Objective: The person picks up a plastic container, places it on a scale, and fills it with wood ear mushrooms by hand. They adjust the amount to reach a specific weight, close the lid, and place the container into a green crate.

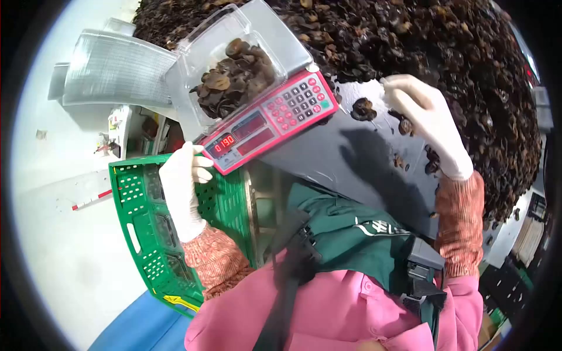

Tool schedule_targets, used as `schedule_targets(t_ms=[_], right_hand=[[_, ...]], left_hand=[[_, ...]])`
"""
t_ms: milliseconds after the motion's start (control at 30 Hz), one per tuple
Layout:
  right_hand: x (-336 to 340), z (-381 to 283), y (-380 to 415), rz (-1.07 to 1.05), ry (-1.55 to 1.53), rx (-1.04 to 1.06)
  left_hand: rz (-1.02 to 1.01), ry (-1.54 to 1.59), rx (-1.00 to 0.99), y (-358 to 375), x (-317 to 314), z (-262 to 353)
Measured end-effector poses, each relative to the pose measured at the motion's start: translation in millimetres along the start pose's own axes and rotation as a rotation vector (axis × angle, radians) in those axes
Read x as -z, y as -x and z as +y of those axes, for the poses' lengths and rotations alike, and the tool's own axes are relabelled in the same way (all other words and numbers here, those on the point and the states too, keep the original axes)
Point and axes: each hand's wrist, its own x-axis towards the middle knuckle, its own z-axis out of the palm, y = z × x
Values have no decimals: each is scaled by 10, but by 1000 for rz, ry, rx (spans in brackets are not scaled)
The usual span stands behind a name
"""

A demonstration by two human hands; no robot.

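My left hand (185, 184), in a white glove, is beside the lower left corner of a red and silver digital scale (275, 121). Its fingers are bent but apart, with nothing visible in them. On the scale's pan sits a clear plastic box (190, 73) containing dark brown wood ear mushrooms (234, 79); the red display reads 0190. My right hand (422, 111), gloved too, hovers over the grey table (345, 155) at the edge of a big mushroom heap (398, 35). Its fingers reach out loosely, and no mushroom shows in them. A loose mushroom (363, 109) lies near its fingertips.
Stacked clear plastic boxes (114, 70) stand left of the scale. Below my left hand is a green perforated crate (133, 202) with clear filled boxes inside. Small mushroom pieces (401, 162) are scattered on the table. Blue material (137, 324) lies under the crate.
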Motion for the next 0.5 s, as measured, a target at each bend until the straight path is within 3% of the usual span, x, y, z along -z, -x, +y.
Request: schedule_targets(t_ms=[33,167,200,233,267,300,367,400,500], right_hand=[[-92,-86,-277,-39,-124,88],[-526,-195,-1365,-151,-473,117],[-473,-333,-1439,-155,-449,63],[-744,-266,-1744,-254,-577,165],[-876,-353,-1905,-270,-606,86],[-1073,-227,-2080,-298,-625,201],[-1270,-828,-2055,-165,-733,-201],[-1330,-897,-2089,-192,-817,-201],[-1515,-725,-2402,-312,-1049,-80]], left_hand=[[-42,110,33,-39,-46,-82],[-212,513,200,-226,-247,-274],[-189,522,173,-268,-293,-179],[-152,511,164,-256,-330,-316],[-172,475,76,-214,-350,-309],[-191,437,-10,-196,-361,-292],[-201,554,81,-218,-356,-262],[-206,613,131,-230,-356,-268],[-257,401,-92,-282,-356,-375]])
